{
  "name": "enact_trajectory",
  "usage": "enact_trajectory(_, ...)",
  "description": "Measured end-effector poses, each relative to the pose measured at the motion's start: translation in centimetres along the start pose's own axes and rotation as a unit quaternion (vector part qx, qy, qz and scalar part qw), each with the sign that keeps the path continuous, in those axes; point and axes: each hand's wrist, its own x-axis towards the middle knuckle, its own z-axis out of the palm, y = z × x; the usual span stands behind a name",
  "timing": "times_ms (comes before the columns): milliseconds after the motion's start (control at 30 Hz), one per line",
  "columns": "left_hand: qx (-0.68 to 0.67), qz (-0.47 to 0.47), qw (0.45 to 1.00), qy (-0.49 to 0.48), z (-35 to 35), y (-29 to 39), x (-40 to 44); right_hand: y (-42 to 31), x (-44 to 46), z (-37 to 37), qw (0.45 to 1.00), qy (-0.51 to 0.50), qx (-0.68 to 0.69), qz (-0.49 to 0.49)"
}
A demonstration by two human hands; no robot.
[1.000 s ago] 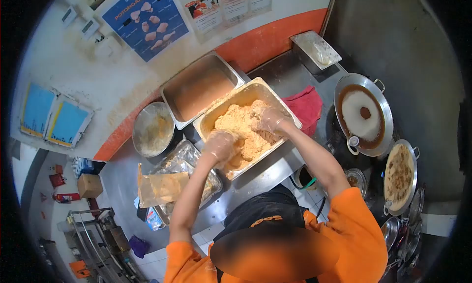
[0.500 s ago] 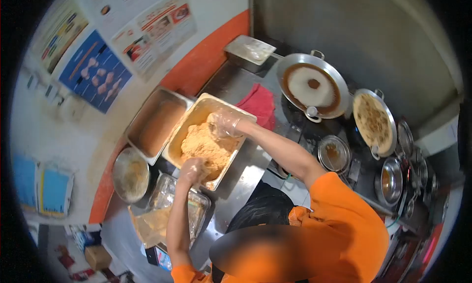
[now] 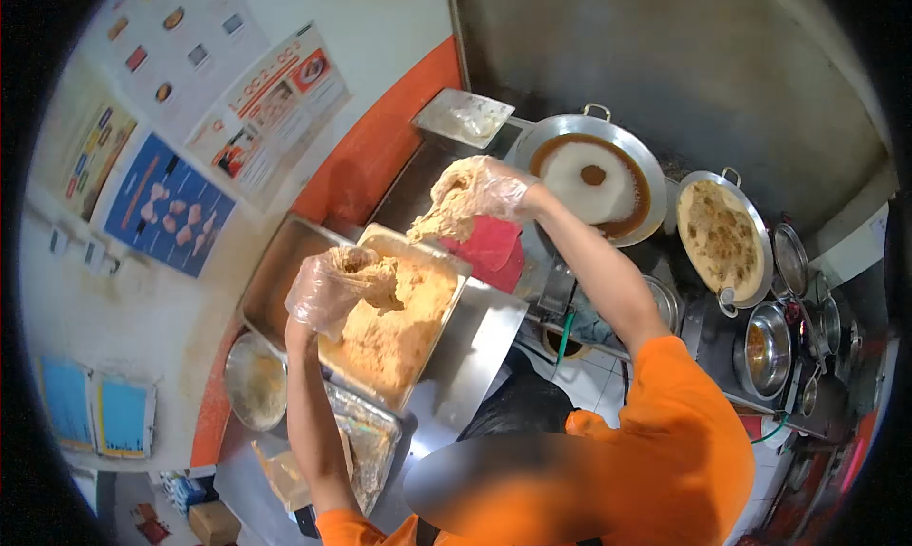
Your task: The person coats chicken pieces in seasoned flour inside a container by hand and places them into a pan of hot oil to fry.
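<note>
Both hands wear clear plastic gloves and are raised over a deep rectangular tub of orange-tinted flour (image 3: 399,332). Closed around a clumpy, flour-coated chicken piece (image 3: 375,278) is my left hand (image 3: 318,288), above the tub's left side. My right hand (image 3: 502,187) grips another coated chicken piece (image 3: 446,209), higher up and past the tub's far edge, near the red cloth (image 3: 494,254). The coating hides the exact cut of each piece, and the gloved fingers are partly covered by it.
Left of the tub are a metal pan of brownish liquid (image 3: 271,275) and a floury bowl (image 3: 255,383). A plastic-lined tray (image 3: 370,442) sits nearer. Woks of foamy oil (image 3: 570,171) and frying pieces (image 3: 722,233) stand right; a metal container (image 3: 464,119) is at the back.
Both hands have risen out of the flour, each bringing up a coated piece. My right hand moved up and away, my left hand up and left. The view has shifted slightly.
</note>
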Motion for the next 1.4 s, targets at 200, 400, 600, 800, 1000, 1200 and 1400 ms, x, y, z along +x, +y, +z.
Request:
enact_trajectory(200, -0.247, 0.004, 0.965, -0.084, 5.6, 5.7, 14.6, 2.0, -5.4, -15.2, 0.987, 0.080, -0.137, 0.011)
enact_trajectory(400, -0.179, 0.140, 0.963, -0.144, 19.8, 6.9, 29.5, 5.3, -13.1, -23.0, 0.898, 0.235, -0.298, 0.225)
enact_trajectory(600, 0.112, 0.140, 0.971, -0.161, 34.1, 7.9, 35.7, 18.0, -17.2, -27.0, 0.847, 0.312, -0.346, 0.257)
enact_trajectory(800, 0.038, 0.042, 0.995, -0.083, 41.9, 4.7, 35.3, 18.2, -16.6, -24.6, 0.786, 0.438, -0.284, 0.330)
enact_trajectory(1000, -0.164, -0.017, 0.986, 0.006, 27.0, 6.1, 25.3, 7.8, -10.9, -16.4, 0.867, 0.444, -0.183, 0.130)
enact_trajectory(1200, -0.057, 0.045, 0.994, 0.081, 14.6, -5.1, 9.3, 4.7, 0.9, -0.8, 0.974, 0.148, -0.170, -0.025)
enact_trajectory(1400, 0.354, 0.014, 0.925, -0.137, 11.0, -13.8, -2.7, 12.0, 12.7, 14.3, 0.822, -0.233, -0.513, 0.085)
